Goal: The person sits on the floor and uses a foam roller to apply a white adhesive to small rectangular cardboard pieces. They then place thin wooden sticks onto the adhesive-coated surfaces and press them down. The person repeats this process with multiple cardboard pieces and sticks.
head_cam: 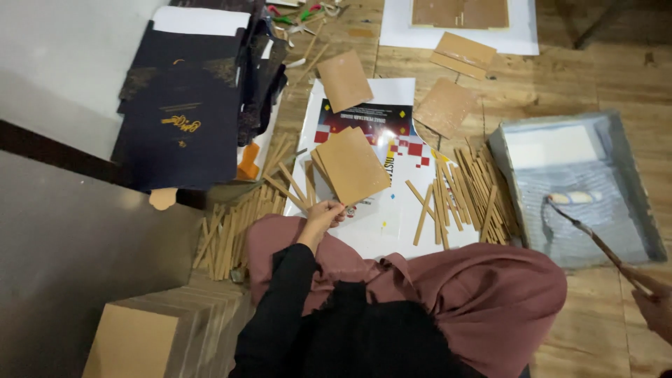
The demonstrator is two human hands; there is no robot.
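Observation:
My left hand [323, 215], in a black sleeve, grips the near corner of a small stack of brown cardboard sheets [352, 164] held over a white printed poster [392, 210] on the floor. My right hand [654, 306], at the lower right edge, holds the long handle of a paint roller [578, 198]. The roller head rests inside a grey tray [630, 189] that holds white glue or paint. My dusty-pink garment [476, 294] covers my lap below the poster.
Thin cardboard strips [472, 192] lie in piles right of the poster and more strips [234, 220] to its left. Dark blue folded covers [183, 119] stack at upper left. Loose brown sheets [446, 106] lie beyond. A block of boards [150, 329] stands at lower left.

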